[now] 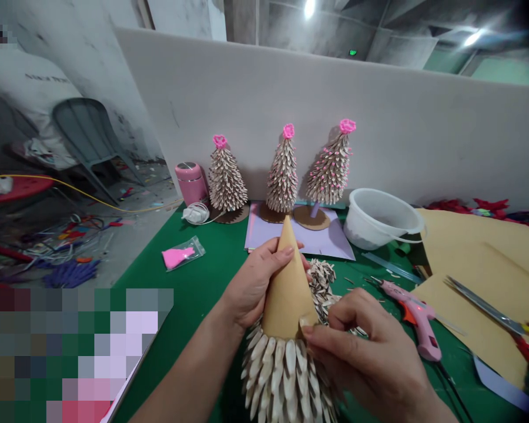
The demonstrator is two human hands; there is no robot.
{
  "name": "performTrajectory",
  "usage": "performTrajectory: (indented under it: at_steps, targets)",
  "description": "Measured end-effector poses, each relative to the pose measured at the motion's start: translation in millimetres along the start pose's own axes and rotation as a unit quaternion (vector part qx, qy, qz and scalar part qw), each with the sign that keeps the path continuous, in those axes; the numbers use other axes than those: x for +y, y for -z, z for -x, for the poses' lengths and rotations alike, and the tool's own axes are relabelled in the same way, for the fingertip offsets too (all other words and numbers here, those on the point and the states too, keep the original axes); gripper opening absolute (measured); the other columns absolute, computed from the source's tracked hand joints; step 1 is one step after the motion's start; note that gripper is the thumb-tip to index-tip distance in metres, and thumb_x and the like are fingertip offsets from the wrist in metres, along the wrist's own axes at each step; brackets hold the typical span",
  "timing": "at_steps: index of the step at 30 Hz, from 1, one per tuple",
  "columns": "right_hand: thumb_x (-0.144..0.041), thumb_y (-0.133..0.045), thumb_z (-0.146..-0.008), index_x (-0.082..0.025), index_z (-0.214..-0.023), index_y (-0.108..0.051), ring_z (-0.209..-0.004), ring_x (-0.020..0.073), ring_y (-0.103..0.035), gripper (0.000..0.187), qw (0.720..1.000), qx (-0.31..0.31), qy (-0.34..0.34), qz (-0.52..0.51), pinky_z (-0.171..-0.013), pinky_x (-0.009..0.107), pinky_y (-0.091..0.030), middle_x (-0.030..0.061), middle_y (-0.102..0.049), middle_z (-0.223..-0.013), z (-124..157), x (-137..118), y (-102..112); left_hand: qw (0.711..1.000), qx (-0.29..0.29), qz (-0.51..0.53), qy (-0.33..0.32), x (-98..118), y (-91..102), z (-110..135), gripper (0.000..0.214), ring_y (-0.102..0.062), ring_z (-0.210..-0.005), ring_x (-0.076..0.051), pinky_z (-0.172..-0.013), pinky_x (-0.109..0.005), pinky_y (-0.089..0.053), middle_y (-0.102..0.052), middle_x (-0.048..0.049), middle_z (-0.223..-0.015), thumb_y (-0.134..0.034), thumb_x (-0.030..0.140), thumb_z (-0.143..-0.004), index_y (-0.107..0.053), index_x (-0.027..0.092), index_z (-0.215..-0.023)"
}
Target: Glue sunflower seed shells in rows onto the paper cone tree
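A tan paper cone stands upright in front of me, its lower part covered in overlapping rows of sunflower seed shells. My left hand is wrapped round the cone's bare upper part, thumb across the front. With thumb and forefinger, my right hand pinches a pale sunflower seed shell against the cone, just above the top row on the right. Behind the cone lies a pile of loose shells, partly hidden by my hands. To the right rests a pink glue gun.
Three shell-covered trees with pink tops stand at the back beside a pink jar. A white bucket, scissors and tan paper are on the right. A bag of pink beads lies left on the green table.
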State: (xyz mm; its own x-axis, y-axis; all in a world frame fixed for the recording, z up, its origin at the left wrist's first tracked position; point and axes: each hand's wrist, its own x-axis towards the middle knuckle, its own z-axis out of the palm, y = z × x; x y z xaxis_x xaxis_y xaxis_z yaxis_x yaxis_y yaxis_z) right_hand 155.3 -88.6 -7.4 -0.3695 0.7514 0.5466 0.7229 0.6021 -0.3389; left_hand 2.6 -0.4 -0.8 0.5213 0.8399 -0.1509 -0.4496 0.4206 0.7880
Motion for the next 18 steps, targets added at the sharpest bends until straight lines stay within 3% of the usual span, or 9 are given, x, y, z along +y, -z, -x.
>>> performTrajectory:
  at_steps: [18]
  targets:
    - [-0.014, -0.061, -0.074, -0.024, -0.083, -0.067, -0.059, 0.0108, -0.042, 0.015, 1.000, 0.019, 0.016, 0.009, -0.050, 0.024, -0.030, -0.0012, -0.050, -0.062, -6.6, -4.8, 1.9, 1.000, -0.007, 0.006, 0.014, 0.2, -0.2, -0.4, 0.022, -0.062, -0.068, -0.017, -0.062, -0.029, -0.048, -0.063, -0.0048, -0.075, -0.057, 0.028, -0.077, -0.050, 0.016, -0.094]
